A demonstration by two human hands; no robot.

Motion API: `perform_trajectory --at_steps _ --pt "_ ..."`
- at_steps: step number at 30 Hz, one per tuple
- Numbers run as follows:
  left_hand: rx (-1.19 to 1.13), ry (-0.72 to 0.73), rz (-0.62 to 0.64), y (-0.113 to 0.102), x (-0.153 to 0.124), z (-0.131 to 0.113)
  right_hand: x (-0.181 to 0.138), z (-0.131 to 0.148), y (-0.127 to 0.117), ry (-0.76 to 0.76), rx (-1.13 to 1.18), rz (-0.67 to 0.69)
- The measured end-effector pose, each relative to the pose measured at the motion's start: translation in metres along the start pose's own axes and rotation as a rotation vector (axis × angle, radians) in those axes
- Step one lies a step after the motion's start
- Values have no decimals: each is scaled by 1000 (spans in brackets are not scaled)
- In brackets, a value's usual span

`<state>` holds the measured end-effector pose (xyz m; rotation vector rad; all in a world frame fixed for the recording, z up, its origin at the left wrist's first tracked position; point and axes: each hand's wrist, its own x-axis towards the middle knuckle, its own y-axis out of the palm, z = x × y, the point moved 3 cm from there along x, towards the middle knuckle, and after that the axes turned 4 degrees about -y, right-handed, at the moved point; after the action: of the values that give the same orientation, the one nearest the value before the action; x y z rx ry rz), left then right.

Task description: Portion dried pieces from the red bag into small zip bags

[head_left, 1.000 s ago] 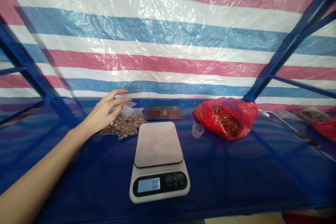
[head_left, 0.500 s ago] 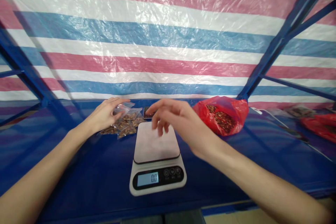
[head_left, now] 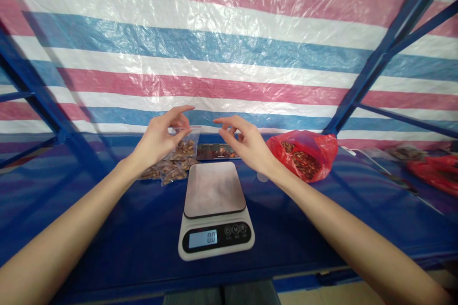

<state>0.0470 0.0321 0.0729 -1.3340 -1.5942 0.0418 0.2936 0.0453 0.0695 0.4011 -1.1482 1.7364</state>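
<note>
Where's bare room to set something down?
In view, blue table is bare between left forearm and scale, and between scale and right forearm. Crowded behind: clear bags at left hand, cup and red bag near right hand.

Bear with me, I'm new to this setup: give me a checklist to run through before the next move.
1. Digital scale on, showing 0.0: ok.
2. Left hand gripping the zip-lock bag at its fingers: cannot tell.
3. Right hand free: ok, no object seen in it.
4. Clear plastic cup in full view: not ok, the right wrist hides part.
5. Red plastic bag open at the mouth: ok.
</note>
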Motion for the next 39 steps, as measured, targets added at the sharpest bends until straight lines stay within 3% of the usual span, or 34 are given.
perform_trajectory --at_steps 4,8,10,15,22,27,33,35,39 --pt "-144 48 255 13 41 -15 37 -6 6 -44 -47 16" --pt "-222 12 502 24 79 -25 78 -17 1 44 -31 227" --pt "-254 5 563 29 91 -26 89 -20 -4 69 -31 321" --pt "-376 0 650 44 99 -17 89 -32 -13 111 -21 373" --pt "-397 -40 627 50 96 -8 86 -41 -12 188 6 421" --pt "-295 -3 562 48 100 -5 81 -44 -7 279 214 464" --pt "-50 168 217 42 108 -10 75 -55 -20 425 290 233" --pt "-7 175 249 41 109 -16 73 -59 -25 506 366 179" --pt "-50 100 522 44 103 -26 71 -60 -24 563 498 272"
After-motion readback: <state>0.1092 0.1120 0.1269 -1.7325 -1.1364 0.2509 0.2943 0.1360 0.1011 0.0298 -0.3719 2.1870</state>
